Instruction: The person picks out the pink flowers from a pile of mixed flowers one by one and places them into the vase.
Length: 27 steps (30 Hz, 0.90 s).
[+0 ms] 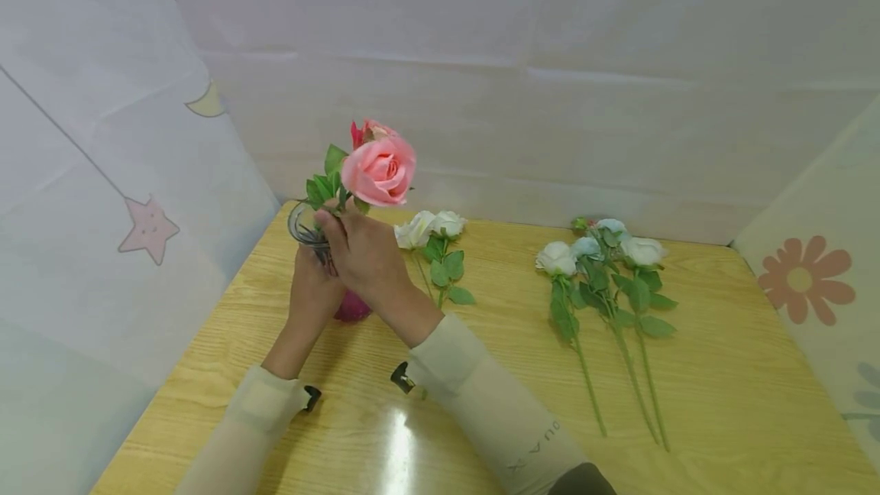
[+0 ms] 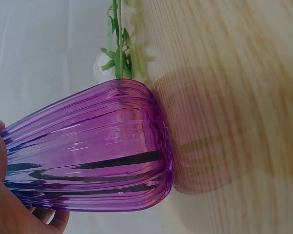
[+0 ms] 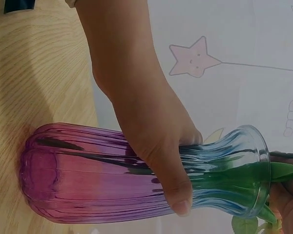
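A ribbed glass vase (image 3: 88,180), clear bluish at the mouth and purple-pink below, has its base at the tabletop. My left hand (image 1: 312,292) is wrapped around its narrower upper part, the thumb across the near side in the right wrist view. At the rim, my right hand (image 1: 371,258) grips the stems of a small bunch of roses. A large pink rose (image 1: 381,170) faces forward above that hand, with a partly hidden reddish bloom (image 1: 358,134) behind it. Green leaves and dark stems show through the glass; where the stems end is hard to tell.
Two white roses (image 1: 431,229) lie on the wooden table (image 1: 495,388) just right of the vase. Farther right lie several white and pale-blue roses (image 1: 601,250) with long stems toward the front. Pale printed sheets (image 1: 481,82) hang behind and at both sides.
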Motion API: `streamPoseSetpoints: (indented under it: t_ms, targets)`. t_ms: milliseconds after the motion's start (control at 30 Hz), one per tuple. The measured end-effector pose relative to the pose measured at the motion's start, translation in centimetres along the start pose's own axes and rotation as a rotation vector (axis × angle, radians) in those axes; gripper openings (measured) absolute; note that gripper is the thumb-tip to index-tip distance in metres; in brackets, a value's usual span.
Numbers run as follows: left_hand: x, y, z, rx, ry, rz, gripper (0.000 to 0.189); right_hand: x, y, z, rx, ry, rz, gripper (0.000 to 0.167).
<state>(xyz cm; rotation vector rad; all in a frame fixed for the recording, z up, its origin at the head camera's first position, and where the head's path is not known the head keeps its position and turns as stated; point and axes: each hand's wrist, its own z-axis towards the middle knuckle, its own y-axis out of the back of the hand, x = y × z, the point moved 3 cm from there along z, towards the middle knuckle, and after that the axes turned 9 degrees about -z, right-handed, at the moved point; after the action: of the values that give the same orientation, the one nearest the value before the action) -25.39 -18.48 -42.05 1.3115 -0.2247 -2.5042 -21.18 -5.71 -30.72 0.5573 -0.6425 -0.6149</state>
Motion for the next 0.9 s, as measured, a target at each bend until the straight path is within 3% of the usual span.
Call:
streamPoseSetpoints:
  t_ms: [133,233,300,400,633,733,900]
  targets:
    - [0.0,0.0,0.1,0.005,-0.01,0.026,0.063,0.0,0.0,0.0,0.049,-0.005,0.006,0.032]
    - [0.1,0.0,0.0,0.0,0.001,0.037,0.057,0.0,0.0,-0.1,0.073,0.003,0.027,0.03]
    - [0.1,0.0,-0.1,-0.002,0.014,0.023,0.053,0.1,0.1,-0.1,0.051,0.033,0.052,0.019]
    - [0.2,0.0,-0.3,-0.019,0.042,0.026,0.053,0.1,0.1,-0.3,-0.009,0.101,0.038,0.015]
    - [0.1,0.0,-0.5,-0.039,0.095,0.056,0.071,-0.3,0.3,-0.8,-0.099,0.097,0.123,0.017]
    - [0.0,0.0,-0.5,-0.038,0.094,0.059,0.073,-0.3,0.4,-1.0,-0.134,0.132,0.06,0.02]
    - [0.1,0.1,-0.4,-0.055,0.086,0.062,0.07,-0.3,0.3,-1.2,-0.149,0.112,-0.014,0.017]
